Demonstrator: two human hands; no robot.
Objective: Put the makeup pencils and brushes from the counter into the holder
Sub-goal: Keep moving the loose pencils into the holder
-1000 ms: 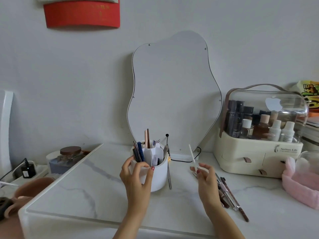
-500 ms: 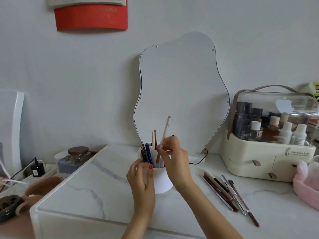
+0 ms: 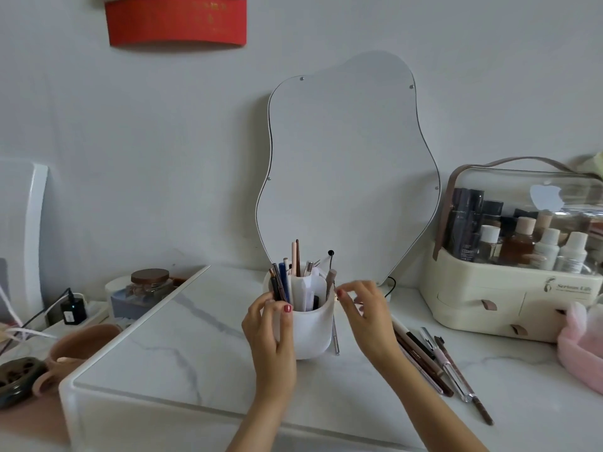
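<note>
A white round holder (image 3: 310,334) stands mid-counter, with several pencils and brushes upright in it. My left hand (image 3: 270,331) grips its left wall, thumb on the front. My right hand (image 3: 365,311) hovers just right of the rim, fingers apart and empty. Several makeup pencils (image 3: 424,357) lie in a loose row on the white marble counter (image 3: 163,350) to the right of my right wrist. One thin silver tool (image 3: 335,337) lies on the counter against the holder's right side.
A wavy mirror (image 3: 349,164) leans on the wall behind the holder. A cream cosmetics case (image 3: 509,298) with bottles stands at right, a pink cloth (image 3: 580,347) beside it. Left of the counter sit a jar (image 3: 148,285), a charger (image 3: 72,309) and a brown mug (image 3: 78,350).
My right hand lifted a pale pencil from the counter, stood it in the holder, then let go and drew back to the right. The left hand kept its hold on the holder.
</note>
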